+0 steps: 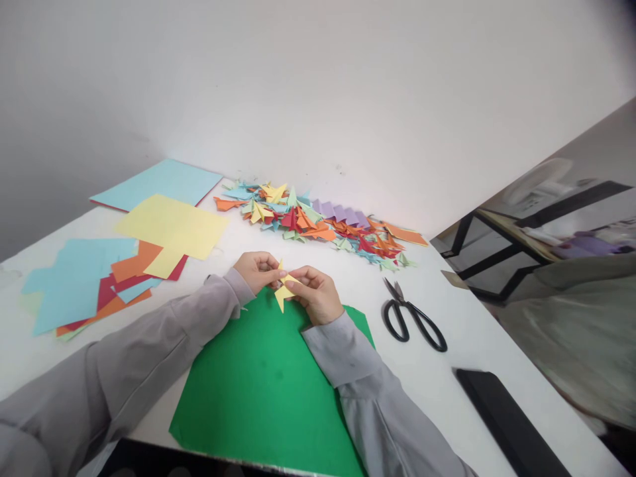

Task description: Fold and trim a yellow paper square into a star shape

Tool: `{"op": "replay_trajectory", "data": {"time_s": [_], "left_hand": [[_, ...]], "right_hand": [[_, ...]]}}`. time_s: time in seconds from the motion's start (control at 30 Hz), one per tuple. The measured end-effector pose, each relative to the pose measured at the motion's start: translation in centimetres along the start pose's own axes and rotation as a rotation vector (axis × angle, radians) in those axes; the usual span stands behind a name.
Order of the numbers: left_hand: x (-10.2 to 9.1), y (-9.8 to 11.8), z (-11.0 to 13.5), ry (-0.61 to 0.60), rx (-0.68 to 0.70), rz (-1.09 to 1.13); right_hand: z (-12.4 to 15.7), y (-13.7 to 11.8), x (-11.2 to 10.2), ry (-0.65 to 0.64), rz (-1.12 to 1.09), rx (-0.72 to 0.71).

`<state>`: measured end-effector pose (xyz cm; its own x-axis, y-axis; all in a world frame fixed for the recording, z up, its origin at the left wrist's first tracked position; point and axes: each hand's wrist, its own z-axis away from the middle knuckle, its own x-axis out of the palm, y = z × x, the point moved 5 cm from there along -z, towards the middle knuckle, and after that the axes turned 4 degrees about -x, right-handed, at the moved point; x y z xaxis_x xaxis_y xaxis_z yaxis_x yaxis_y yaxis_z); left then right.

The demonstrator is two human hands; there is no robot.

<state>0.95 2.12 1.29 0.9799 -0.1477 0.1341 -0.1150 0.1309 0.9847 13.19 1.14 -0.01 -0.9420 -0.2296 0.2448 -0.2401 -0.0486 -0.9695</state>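
A small folded yellow paper piece [285, 290] with pointed ends is held between my two hands, above the far edge of a green board [268, 377]. My left hand [259, 270] pinches it from the left with thumb and forefinger. From the right, my right hand [318, 293] grips it with the thumb on top and fingers behind. The fingers cover part of the paper's folds. Beyond my hands lies a pile of small folded paper shapes [293, 215] in many colours, some like little paper planes.
Black-handled scissors [410, 315] lie open to the right, and a long black object [509, 424] rests near the table's right edge. On the left are a yellow sheet [171, 225], a light blue sheet [163, 182] and scattered coloured offcuts [89, 278]. A wall [318, 99] bounds the back.
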Motion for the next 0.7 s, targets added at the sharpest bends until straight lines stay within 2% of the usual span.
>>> {"op": "replay_trajectory", "data": {"time_s": [0.7], "left_hand": [[-0.27,-0.12,-0.32,-0.049,-0.01,0.006]], "right_hand": [[0.01,0.0,-0.11,0.046,0.048,-0.01]]}}
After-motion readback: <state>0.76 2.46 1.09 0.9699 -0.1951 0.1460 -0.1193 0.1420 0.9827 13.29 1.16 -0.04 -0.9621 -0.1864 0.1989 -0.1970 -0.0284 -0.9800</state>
